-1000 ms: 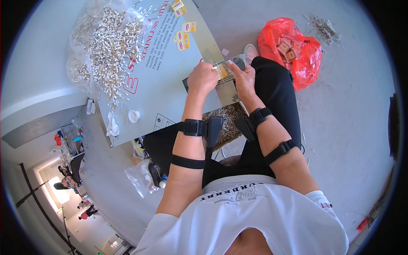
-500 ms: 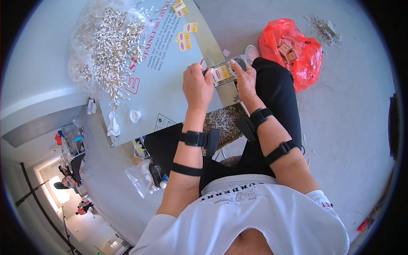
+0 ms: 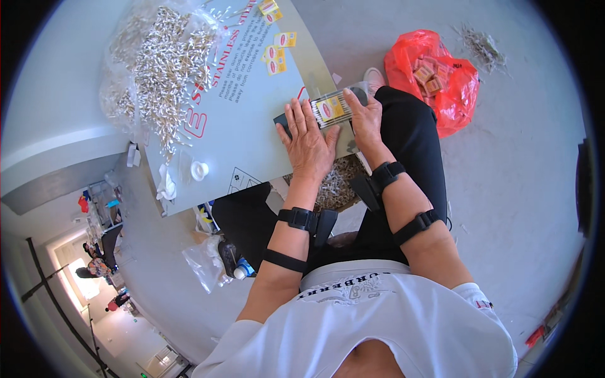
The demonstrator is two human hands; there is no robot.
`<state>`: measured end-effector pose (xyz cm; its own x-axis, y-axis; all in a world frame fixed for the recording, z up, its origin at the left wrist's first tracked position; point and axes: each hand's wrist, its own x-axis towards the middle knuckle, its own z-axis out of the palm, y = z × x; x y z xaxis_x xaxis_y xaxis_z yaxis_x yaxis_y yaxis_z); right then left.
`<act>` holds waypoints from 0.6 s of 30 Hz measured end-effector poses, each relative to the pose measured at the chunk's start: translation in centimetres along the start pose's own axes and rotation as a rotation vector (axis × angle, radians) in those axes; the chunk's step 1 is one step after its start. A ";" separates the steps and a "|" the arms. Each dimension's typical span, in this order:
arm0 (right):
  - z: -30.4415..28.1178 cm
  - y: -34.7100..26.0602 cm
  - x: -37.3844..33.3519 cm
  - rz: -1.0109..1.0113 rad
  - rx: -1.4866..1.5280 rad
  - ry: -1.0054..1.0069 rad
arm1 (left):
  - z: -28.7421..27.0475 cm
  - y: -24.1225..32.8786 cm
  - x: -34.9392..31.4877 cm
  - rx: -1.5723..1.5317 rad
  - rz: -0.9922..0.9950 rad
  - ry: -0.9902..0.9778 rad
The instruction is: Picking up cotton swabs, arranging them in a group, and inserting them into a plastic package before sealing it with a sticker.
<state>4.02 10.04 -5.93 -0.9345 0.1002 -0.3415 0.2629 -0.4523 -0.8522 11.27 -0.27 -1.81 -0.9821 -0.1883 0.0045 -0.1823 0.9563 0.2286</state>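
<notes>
A row of cotton swabs (image 3: 342,112) with a yellow card (image 3: 329,109) on top lies in a flat metal holder at the table's right edge. My left hand (image 3: 309,143) rests flat over the holder's left side, fingers stretched out, beside a dark end piece (image 3: 281,122). At the other side my right hand (image 3: 367,123) grips the holder near a round dark part (image 3: 358,96), its thumb on top. The fingers beneath are partly hidden. Below the table edge, a box of loose cotton swabs (image 3: 337,183) shows between my forearms.
A clear bag heaped with cotton swabs (image 3: 167,75) covers the table's far left. Several yellow cards (image 3: 275,60) lie near the back edge. A white roll (image 3: 199,170) sits at the front left. On the floor are a red plastic bag of small packs (image 3: 463,94) and scattered swabs (image 3: 482,47).
My left hand has opened from a closed grip and flattened over the holder's left side, its forearm shifting right. My right hand has barely moved.
</notes>
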 end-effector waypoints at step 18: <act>-0.4 -1.1 -0.2 -0.075 -0.139 0.034 | -1.0 -0.7 0.2 -0.004 0.045 0.006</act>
<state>4.02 10.84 -5.08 -0.9449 0.1600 -0.2855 0.2252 -0.3155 -0.9218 11.26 -1.23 -0.98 -0.9891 -0.1459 0.0205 -0.1373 0.9629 0.2323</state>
